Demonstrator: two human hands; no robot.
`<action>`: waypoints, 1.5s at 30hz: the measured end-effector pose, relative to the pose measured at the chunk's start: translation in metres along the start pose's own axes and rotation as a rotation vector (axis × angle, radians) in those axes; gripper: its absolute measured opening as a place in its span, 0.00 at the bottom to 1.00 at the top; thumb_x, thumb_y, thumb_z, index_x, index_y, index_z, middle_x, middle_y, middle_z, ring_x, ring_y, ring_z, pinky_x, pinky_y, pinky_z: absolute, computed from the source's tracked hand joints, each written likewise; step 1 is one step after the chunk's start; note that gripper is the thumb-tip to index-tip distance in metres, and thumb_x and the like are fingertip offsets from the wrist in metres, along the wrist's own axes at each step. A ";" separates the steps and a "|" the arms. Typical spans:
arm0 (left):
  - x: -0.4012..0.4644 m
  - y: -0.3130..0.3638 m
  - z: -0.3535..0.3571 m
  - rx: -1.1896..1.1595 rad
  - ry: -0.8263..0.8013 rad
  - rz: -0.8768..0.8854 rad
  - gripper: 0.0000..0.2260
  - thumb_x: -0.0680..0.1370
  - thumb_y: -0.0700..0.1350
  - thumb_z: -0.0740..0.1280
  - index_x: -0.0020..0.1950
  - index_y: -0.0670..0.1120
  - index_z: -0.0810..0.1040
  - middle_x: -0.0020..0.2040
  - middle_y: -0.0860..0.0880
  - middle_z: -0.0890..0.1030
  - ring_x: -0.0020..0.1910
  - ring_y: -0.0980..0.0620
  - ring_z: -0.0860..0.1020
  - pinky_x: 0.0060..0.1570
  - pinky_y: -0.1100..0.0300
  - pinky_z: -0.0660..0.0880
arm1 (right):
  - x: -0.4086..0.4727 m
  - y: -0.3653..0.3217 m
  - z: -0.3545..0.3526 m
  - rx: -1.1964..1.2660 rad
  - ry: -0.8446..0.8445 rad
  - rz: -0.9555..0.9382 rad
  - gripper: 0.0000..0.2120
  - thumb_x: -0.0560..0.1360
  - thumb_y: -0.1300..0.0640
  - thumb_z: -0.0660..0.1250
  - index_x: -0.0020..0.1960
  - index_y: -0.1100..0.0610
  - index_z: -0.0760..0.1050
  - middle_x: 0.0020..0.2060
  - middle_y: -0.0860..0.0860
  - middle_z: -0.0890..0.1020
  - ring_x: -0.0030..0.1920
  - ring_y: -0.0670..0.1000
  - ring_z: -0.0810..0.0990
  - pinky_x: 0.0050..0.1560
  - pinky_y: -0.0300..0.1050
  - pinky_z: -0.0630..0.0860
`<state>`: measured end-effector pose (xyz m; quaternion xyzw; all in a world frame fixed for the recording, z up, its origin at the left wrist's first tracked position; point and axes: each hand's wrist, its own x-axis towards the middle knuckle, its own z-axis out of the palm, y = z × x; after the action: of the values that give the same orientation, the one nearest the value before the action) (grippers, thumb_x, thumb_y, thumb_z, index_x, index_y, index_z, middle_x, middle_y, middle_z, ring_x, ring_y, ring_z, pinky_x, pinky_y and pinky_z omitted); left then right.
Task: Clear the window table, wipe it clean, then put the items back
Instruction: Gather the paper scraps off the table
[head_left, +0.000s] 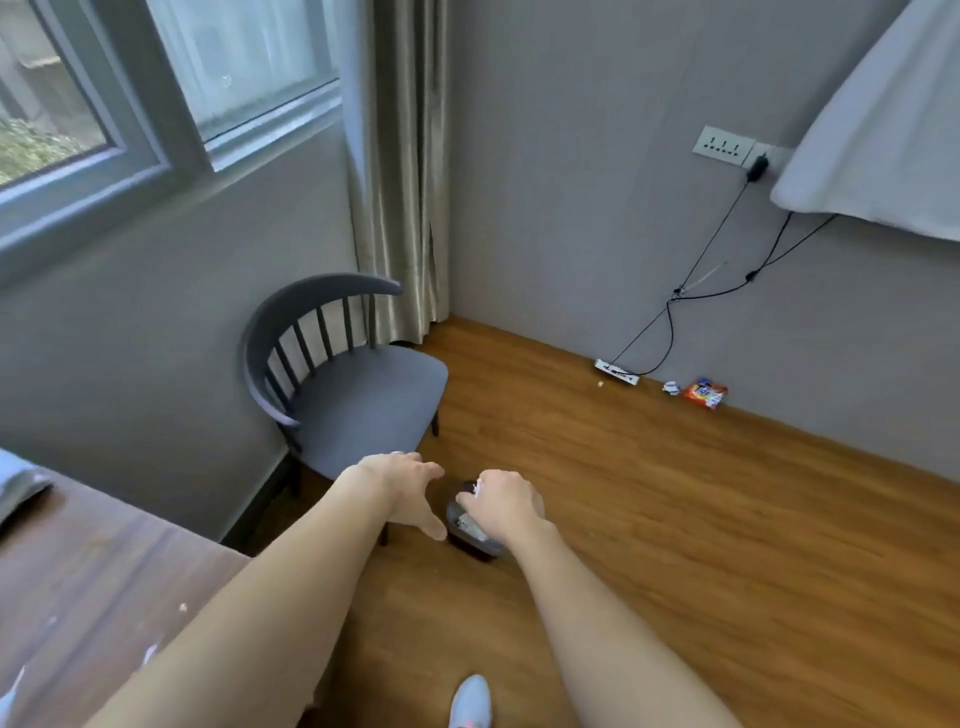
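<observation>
My right hand (506, 506) grips the dark container (470, 532), left hand (410, 491) spread wide; contents may spill if tilted.

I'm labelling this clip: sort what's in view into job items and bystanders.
Job:
- wooden table
- small dark bin on the floor
- right hand above the bin
- left hand, fingers spread

Bystanders:
- grey chair
- detergent packet
- power strip
- curtain

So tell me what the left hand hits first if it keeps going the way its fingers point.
Probably the chair: the left hand points at the seat's front edge, though depth is hard to judge from one view.
</observation>
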<state>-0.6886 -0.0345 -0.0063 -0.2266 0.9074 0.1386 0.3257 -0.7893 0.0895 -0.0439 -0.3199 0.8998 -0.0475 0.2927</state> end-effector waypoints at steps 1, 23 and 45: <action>0.014 0.007 -0.005 -0.001 0.001 0.005 0.42 0.71 0.69 0.69 0.80 0.58 0.56 0.78 0.50 0.62 0.76 0.45 0.63 0.69 0.48 0.68 | 0.013 0.010 -0.006 0.013 -0.001 0.009 0.16 0.79 0.44 0.61 0.57 0.55 0.78 0.55 0.54 0.83 0.55 0.58 0.80 0.49 0.48 0.76; 0.311 -0.015 0.033 -0.108 -0.229 0.034 0.42 0.71 0.67 0.71 0.79 0.55 0.58 0.76 0.50 0.64 0.75 0.47 0.65 0.70 0.51 0.66 | 0.294 0.099 0.107 0.087 -0.276 0.092 0.11 0.79 0.49 0.62 0.49 0.55 0.78 0.51 0.56 0.84 0.52 0.60 0.81 0.43 0.45 0.71; 0.542 -0.057 0.208 -0.169 -0.347 -0.010 0.45 0.68 0.69 0.71 0.79 0.57 0.57 0.76 0.48 0.64 0.74 0.46 0.65 0.70 0.49 0.68 | 0.498 0.184 0.342 0.170 -0.377 0.171 0.25 0.78 0.40 0.64 0.68 0.54 0.73 0.65 0.55 0.77 0.66 0.60 0.73 0.63 0.54 0.73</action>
<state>-0.9210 -0.1745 -0.5228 -0.2302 0.8216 0.2496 0.4579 -1.0103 -0.0313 -0.6232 -0.2197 0.8459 -0.0377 0.4845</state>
